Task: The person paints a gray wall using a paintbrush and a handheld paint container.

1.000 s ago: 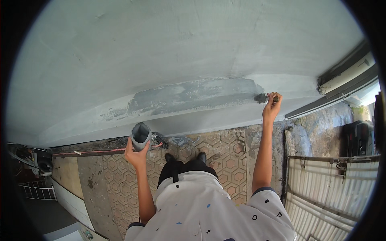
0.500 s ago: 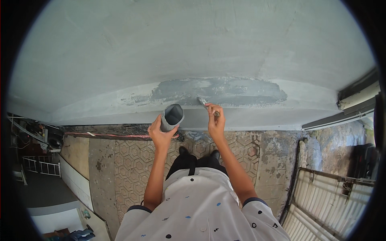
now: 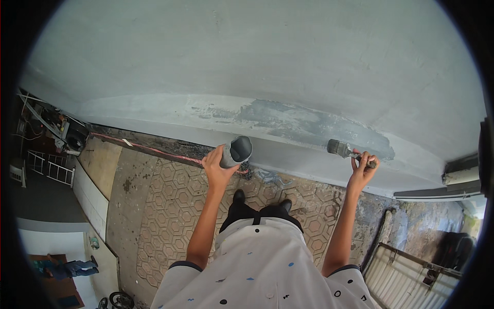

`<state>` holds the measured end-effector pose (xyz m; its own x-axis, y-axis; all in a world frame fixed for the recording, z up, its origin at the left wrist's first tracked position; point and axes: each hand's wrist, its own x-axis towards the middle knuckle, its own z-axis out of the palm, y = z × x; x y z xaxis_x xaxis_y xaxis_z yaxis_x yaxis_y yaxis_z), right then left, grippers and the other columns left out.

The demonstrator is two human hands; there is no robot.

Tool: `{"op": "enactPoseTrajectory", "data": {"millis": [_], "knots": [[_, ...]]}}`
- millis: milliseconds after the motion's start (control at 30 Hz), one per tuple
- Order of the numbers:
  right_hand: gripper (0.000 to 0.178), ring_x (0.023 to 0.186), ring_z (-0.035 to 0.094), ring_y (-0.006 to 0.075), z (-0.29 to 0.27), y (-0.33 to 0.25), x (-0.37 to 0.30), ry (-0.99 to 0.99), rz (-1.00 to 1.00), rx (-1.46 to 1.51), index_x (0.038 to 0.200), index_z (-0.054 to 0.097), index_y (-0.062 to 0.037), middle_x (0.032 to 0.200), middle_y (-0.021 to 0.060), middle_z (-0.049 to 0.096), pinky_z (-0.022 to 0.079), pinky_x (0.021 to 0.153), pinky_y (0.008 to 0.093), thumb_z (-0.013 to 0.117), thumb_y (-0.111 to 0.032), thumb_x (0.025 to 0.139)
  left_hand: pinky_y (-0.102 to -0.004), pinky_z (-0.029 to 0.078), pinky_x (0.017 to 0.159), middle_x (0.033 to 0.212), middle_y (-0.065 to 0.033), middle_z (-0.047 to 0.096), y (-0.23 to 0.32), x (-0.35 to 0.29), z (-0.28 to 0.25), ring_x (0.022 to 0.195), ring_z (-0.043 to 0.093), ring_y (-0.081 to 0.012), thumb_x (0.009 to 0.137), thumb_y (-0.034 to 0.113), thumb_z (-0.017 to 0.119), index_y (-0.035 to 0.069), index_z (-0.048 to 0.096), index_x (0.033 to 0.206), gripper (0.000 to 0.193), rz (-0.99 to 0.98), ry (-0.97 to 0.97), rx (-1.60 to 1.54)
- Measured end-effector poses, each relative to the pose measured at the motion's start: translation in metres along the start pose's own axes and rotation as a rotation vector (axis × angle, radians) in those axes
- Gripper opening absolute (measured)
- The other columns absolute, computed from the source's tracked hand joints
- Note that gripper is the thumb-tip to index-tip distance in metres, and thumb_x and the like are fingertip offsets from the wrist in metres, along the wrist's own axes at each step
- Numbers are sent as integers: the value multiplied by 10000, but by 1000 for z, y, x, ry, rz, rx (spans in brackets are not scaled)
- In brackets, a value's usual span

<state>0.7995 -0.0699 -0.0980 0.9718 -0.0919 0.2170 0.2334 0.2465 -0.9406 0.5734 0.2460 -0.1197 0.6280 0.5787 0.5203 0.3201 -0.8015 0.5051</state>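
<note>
My left hand point(image 3: 220, 164) is wrapped round a grey container point(image 3: 240, 153) whose open top faces up and whose inside is coated grey. Farther right, my right hand point(image 3: 364, 172) grips a paintbrush point(image 3: 339, 148) by its handle. The bristles point left and lie over the lower edge of a darker grey painted patch point(image 3: 288, 119); whether they touch the wall I cannot tell. This patch runs along a paler band of the wall point(image 3: 216, 56), with streaky edges at its left end.
Patterned paving point(image 3: 170, 221) lies under my feet. A reddish strip point(image 3: 154, 149) runs along the wall's foot. To the right are a corrugated metal panel point(image 3: 406, 273) and a dark pipe point(image 3: 380, 234). At the far left stand a white metal rack point(image 3: 56, 167) and a tyre point(image 3: 76, 140).
My right hand has swung to the right with the paintbrush, away from the patch's middle toward its right end. The view has turned, and my left hand still holds the container.
</note>
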Motion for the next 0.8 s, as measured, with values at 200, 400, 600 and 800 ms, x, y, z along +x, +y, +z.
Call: {"op": "enactPoseTrajectory", "data": {"millis": [200, 400, 600, 800], "knots": [[135, 982, 621, 287, 92, -59, -38, -158, 52, 288, 1025, 345, -160, 967, 41, 483, 586, 716, 382, 468, -162, 971, -399, 302, 880, 1106, -68, 610, -29, 24, -7, 1044, 546, -240, 415, 147, 858, 86, 565, 1155, 798, 104, -121, -20], [122, 944, 627, 291, 172, -65, -87, -327, 115, 332, 1037, 343, -159, 961, 47, 456, 593, 687, 386, 446, -137, 975, -413, 303, 893, 1119, -72, 612, -60, 48, -13, 1036, 549, -240, 440, 175, 858, 86, 573, 1147, 767, 167, -129, -81], [126, 921, 635, 246, 218, -64, -116, -337, 122, 248, 1030, 344, -149, 946, 40, 490, 570, 679, 346, 455, -128, 972, -411, 298, 900, 1122, -68, 616, -80, 63, -21, 1028, 553, -236, 449, 190, 859, 85, 579, 1141, 754, 199, -103, -164], [119, 899, 639, 177, 274, -72, -148, -375, -42, -66, 996, 378, -91, 872, 67, 560, 506, 606, 263, 489, -88, 955, -396, 299, 904, 1116, -67, 622, -92, 78, -23, 1037, 557, -239, 416, 166, 860, 79, 592, 1117, 755, 307, -77, -275]]}}
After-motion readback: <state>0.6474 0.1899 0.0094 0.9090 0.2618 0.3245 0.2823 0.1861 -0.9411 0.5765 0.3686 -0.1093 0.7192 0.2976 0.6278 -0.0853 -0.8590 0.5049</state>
